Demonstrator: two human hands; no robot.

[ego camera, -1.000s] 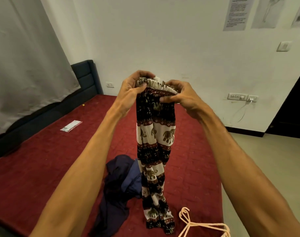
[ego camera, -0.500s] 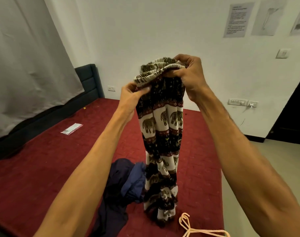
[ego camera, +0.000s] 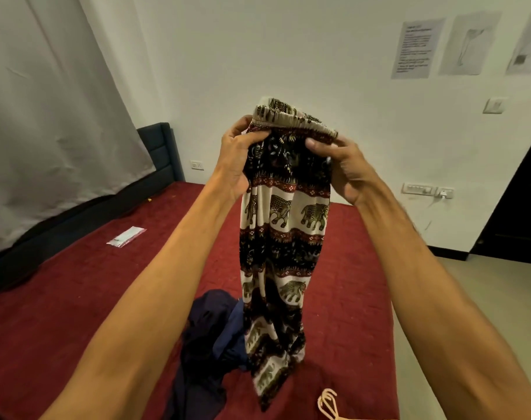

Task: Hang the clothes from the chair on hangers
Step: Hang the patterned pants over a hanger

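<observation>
I hold a pair of elephant-print trousers (ego camera: 284,237) up in front of me by the elastic waistband. They are black, cream and dark red. My left hand (ego camera: 238,159) grips the left side of the waistband and my right hand (ego camera: 344,168) grips the right side. The legs hang straight down, with the hem just above the bed. A dark navy garment (ego camera: 208,344) lies crumpled on the bed behind the hanging legs. A pale peach hanger (ego camera: 328,403) lies on the bed at the bottom edge, partly cut off. No chair is in view.
The bed has a dark red cover (ego camera: 76,298) and a dark headboard (ego camera: 161,150) at the left under a grey curtain. A small plastic packet (ego camera: 126,236) lies on the cover. Tiled floor (ego camera: 470,298) and a dark doorway are at the right.
My hands have spread the waistband level, the right hand dropping and the left rising. The trousers hang a little higher over the bed than before.
</observation>
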